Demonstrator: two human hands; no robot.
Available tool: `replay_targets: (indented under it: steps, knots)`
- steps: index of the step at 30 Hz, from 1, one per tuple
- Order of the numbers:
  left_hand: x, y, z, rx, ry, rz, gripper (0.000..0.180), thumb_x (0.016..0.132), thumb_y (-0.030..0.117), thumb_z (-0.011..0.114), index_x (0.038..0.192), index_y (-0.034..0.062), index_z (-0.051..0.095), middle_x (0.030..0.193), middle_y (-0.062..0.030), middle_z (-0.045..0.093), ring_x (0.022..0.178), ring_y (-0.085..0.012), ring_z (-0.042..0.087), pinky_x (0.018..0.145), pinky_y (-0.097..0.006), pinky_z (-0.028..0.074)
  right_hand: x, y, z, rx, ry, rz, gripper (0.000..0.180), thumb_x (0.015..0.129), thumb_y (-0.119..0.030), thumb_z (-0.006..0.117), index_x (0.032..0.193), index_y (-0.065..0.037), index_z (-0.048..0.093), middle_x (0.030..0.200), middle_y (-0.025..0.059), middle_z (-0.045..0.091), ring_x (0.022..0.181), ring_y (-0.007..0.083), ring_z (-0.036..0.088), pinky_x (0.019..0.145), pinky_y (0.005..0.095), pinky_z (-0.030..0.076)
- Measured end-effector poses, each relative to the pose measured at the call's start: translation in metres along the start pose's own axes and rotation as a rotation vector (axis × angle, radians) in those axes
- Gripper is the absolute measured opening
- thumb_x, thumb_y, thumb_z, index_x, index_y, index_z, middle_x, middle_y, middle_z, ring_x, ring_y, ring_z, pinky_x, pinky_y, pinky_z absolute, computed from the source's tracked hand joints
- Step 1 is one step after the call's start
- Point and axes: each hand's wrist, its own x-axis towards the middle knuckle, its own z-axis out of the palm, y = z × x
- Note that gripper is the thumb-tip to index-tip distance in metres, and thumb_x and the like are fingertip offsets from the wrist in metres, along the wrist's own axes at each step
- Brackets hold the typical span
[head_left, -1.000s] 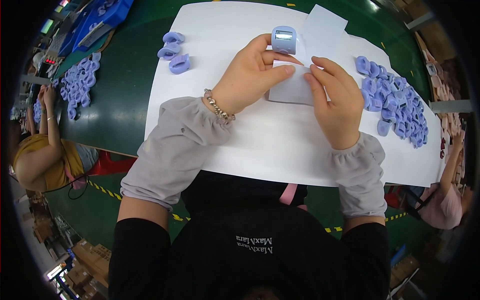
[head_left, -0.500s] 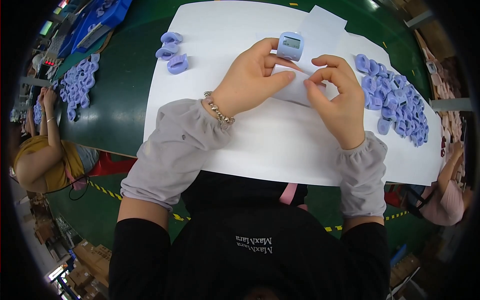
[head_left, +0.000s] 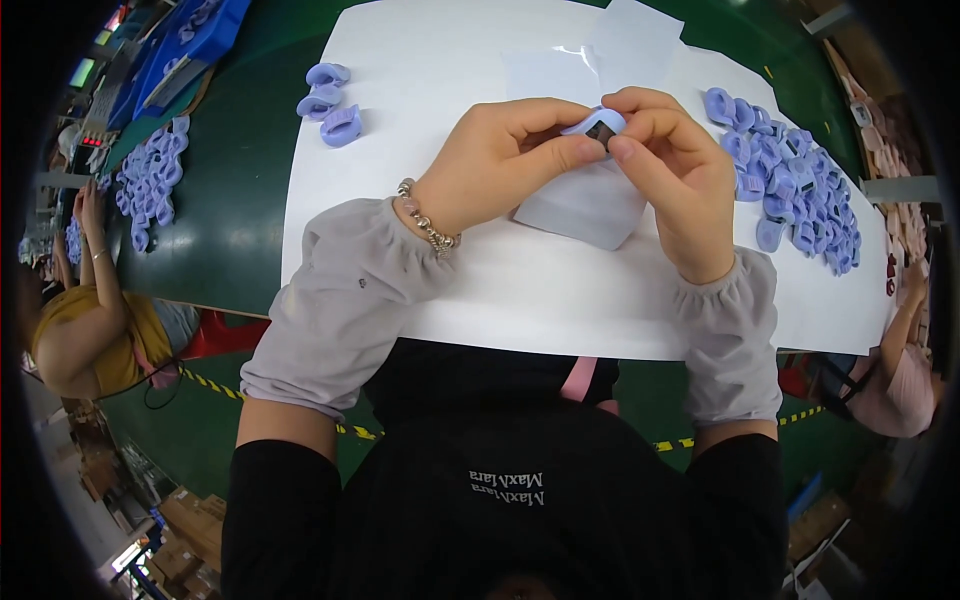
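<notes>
Left hand point(head_left: 480, 150) and right hand point(head_left: 695, 175) work a lilac device point(head_left: 600, 122) over the white-topped table point(head_left: 490, 300), both grips pinched on it, a handling step whose next move likely calls for a light touch.

So we're spotting a blue bin point(head_left: 218, 45) up top left, a red stool point(head_left: 228, 336) beside a yellow-topped coworker point(head_left: 75, 345), and cardboard boxes point(head_left: 192, 522) sitting lower left.
</notes>
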Motion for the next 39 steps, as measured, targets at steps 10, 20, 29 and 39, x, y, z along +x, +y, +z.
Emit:
replay_targets:
  steps: [10,20,29,39]
  knots:
    - [-0.0003,0.0018,-0.0002,0.089,0.028,0.056,0.026,0.085,0.013,0.066,0.108,0.0,0.065,0.086,-0.0058,0.069,0.078,-0.0078,0.062,0.067,-0.021,0.049,0.0001,0.0021,-0.0011,-0.038,-0.001,-0.059,0.005,0.084,-0.002,0.059,0.088,0.001,0.059,0.116,0.0096,0.055,0.095,0.0125,0.052,0.085,0.026,0.04]
    - [0.0006,0.0007,0.0001,0.074,0.033,0.042,0.026,0.085,0.014,0.067,0.107,-0.0001,0.066,0.086,-0.0048,0.068,0.076,-0.007,0.06,0.066,-0.02,0.048,0.0008,0.0032,-0.0017,-0.091,-0.023,-0.081,0.007,0.083,0.001,0.059,0.089,0.002,0.059,0.117,0.0107,0.055,0.099,0.0138,0.051,0.086,0.027,0.04]
    - [0.0004,-0.0008,0.0005,0.089,0.035,0.048,0.026,0.086,0.013,0.066,0.108,-0.0003,0.066,0.084,-0.0051,0.068,0.075,-0.0071,0.06,0.065,-0.02,0.048,0.0,0.003,0.0004,-0.071,0.014,-0.066,0.006,0.083,0.0,0.061,0.088,0.002,0.059,0.115,0.0099,0.056,0.094,0.0124,0.051,0.083,0.0245,0.04]
    - [-0.0006,0.0052,0.0005,0.077,0.026,0.019,0.026,0.085,0.013,0.067,0.107,-0.0002,0.066,0.086,-0.0059,0.069,0.078,-0.0082,0.062,0.068,-0.021,0.049,0.0003,0.0045,-0.0004,-0.075,0.008,-0.081,0.006,0.083,0.0,0.061,0.089,0.002,0.059,0.115,0.0103,0.056,0.095,0.0126,0.051,0.084,0.0252,0.04]
